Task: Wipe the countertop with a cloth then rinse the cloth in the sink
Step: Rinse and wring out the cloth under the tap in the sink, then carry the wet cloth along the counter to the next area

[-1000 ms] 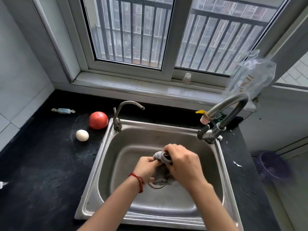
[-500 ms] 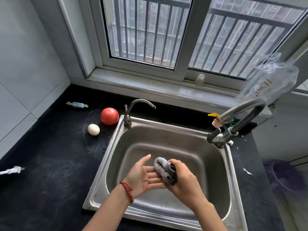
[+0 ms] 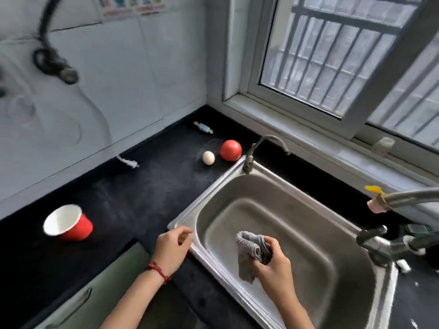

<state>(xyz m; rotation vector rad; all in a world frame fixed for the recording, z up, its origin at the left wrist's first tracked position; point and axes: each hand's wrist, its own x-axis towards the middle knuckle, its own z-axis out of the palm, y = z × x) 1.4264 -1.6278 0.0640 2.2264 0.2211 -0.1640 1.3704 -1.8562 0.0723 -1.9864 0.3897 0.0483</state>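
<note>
A bunched grey cloth (image 3: 250, 254) hangs over the steel sink (image 3: 297, 210), gripped by my right hand (image 3: 273, 264) above the basin's left half. My left hand (image 3: 172, 249) is off the cloth, fingers loosely curled and holding nothing, at the sink's left rim corner. A red string bracelet sits on that wrist. The black countertop (image 3: 142, 191) stretches to the left of the sink. No water is seen running from the large grey tap (image 3: 403, 198) at the right.
A red cup with a white inside (image 3: 67, 223) lies tilted on the counter at left. A tomato (image 3: 230, 150), an egg (image 3: 208, 157) and a wrapped sweet (image 3: 203, 127) sit near the small tap (image 3: 261, 148). A white plug (image 3: 129, 162) lies by the wall. A small bottle (image 3: 382, 146) stands on the sill.
My left hand let go of the cloth and moved left to the sink's rim. My right hand keeps the cloth. The view has swung left, showing more counter and the red cup.
</note>
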